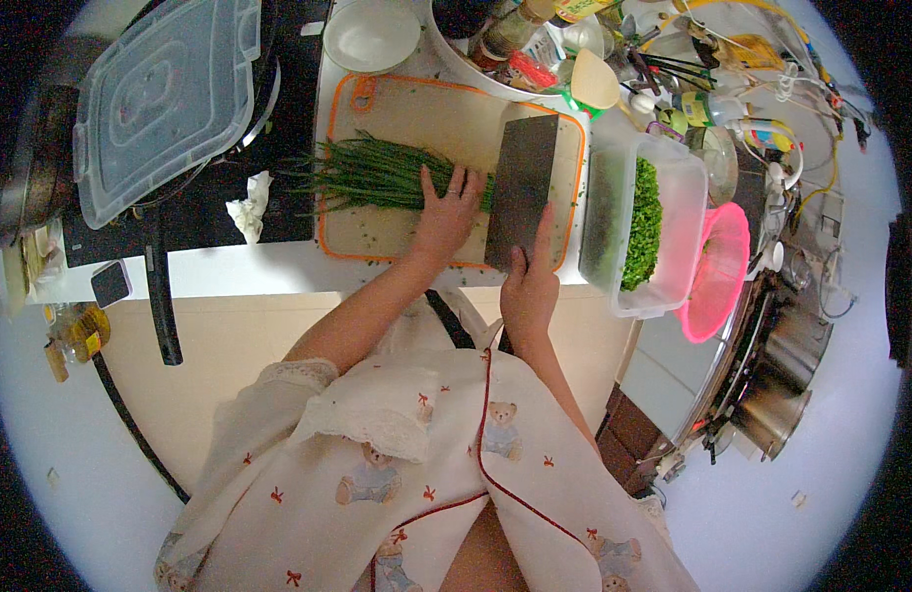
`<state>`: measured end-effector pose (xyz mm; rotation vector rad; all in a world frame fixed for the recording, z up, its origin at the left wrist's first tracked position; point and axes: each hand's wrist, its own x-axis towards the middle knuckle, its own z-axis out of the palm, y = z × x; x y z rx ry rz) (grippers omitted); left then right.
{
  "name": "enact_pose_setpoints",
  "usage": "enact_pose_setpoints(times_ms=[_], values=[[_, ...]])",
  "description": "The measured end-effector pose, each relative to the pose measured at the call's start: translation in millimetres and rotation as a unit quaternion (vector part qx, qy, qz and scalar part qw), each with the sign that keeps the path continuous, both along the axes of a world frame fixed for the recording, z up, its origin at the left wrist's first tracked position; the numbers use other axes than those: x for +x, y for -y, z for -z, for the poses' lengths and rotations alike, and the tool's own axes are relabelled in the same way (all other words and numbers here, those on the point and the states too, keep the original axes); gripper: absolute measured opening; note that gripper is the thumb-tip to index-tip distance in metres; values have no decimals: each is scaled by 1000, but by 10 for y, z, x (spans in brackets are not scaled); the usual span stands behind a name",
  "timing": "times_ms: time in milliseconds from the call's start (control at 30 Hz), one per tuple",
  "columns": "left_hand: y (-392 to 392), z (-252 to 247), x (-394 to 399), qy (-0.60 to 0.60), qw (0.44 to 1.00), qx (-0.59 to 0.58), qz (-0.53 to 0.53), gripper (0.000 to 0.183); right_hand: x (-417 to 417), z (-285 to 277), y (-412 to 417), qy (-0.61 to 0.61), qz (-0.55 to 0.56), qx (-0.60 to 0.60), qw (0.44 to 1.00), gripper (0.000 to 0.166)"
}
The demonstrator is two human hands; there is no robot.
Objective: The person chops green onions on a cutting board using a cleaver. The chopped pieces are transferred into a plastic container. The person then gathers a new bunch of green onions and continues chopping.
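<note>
A bundle of long green chives point(374, 174) lies across a cutting board point(419, 103) with an orange rim, its tips reaching past the board's left edge. My left hand point(452, 207) presses on the bundle near its right end, fingers spread over the stalks. In my right hand point(530, 288) is a broad-bladed cleaver point(524, 185), gripped low with a finger along the blade. The blade stands at the right end of the bundle and hides what lies behind it. Small green bits are scattered on the board. Right of it, a clear plastic container point(681, 222) holds chopped greens point(644, 222).
A pink basket point(715, 274) stands right of the container. Behind the board are a white bowl point(372, 35) and a large basin crowded with bottles and packets. To the left, a plastic lid point(174, 103) rests over a pan with a black handle point(160, 288), near a crumpled tissue point(250, 207).
</note>
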<state>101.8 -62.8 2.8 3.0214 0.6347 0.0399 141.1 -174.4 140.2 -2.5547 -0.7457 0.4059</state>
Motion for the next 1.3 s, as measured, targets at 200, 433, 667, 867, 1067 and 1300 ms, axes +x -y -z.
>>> enact_pose_setpoints(times_ms=[200,433,667,867,1067,1300], values=[[-17,36,23,9,1000,-5,4,63,-41,67,-44,-2,6,-54,999,79],[-15,21,26,3,1000,-16,17,63,-164,-26,3,-9,5,-135,991,81],[21,50,18,7,1000,-11,17,56,-82,256,-179,88,-19,-72,993,81],[-17,-21,31,4,999,-51,3,55,125,153,-410,-6,7,-149,989,77],[-58,-303,19,-64,995,-71,-14,61,25,34,-36,30,28,-67,997,75],[-57,-246,-46,-92,994,56,14,63,-84,-53,48,19,37,-36,998,74]])
